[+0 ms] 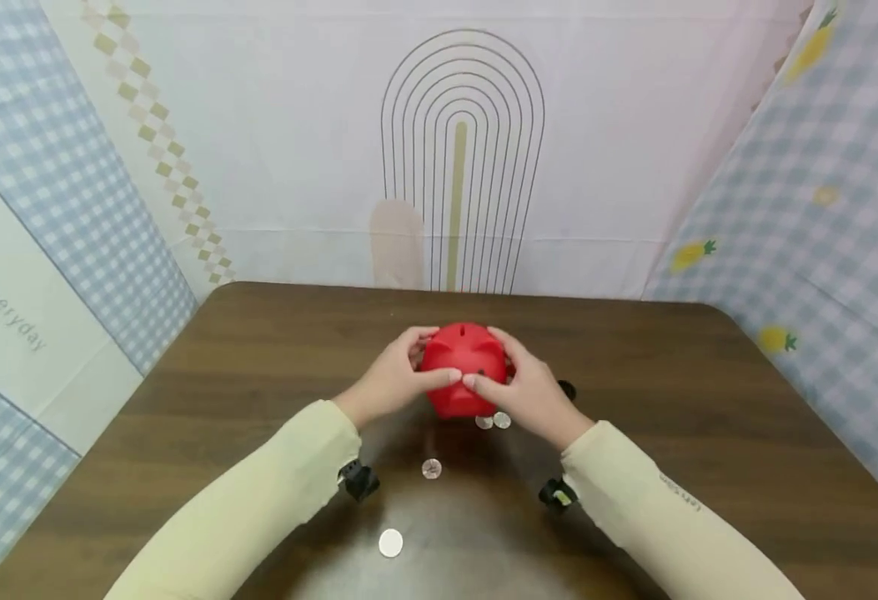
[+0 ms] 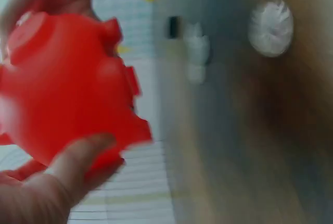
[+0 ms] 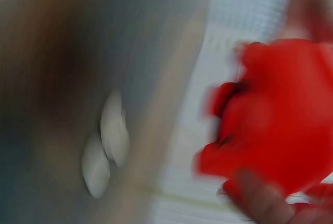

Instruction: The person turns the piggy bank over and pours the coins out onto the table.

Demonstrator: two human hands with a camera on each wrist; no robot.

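Observation:
A red piggy bank (image 1: pixel 463 367) is held up between both hands, its coin slot on top facing the head camera. My left hand (image 1: pixel 393 371) grips its left side, with the thumb across the front. On the other side my right hand (image 1: pixel 532 387) grips it the same way, and the two thumb tips nearly meet. Both wrist views show its stubby feet off the tabletop. Two silver coins (image 1: pixel 502 420) lie side by side below the right hand. Another coin (image 1: pixel 431 468) rests nearer, and a bright round coin (image 1: pixel 390 543) lies closest to me.
A small black round object (image 1: pixel 567 389) sits on the brown wooden table (image 1: pixel 273 350) beyond the right wrist, partly hidden by it. Printed cloth (image 1: pixel 296 125) hangs behind the table's far edge, with checked cloth on both sides.

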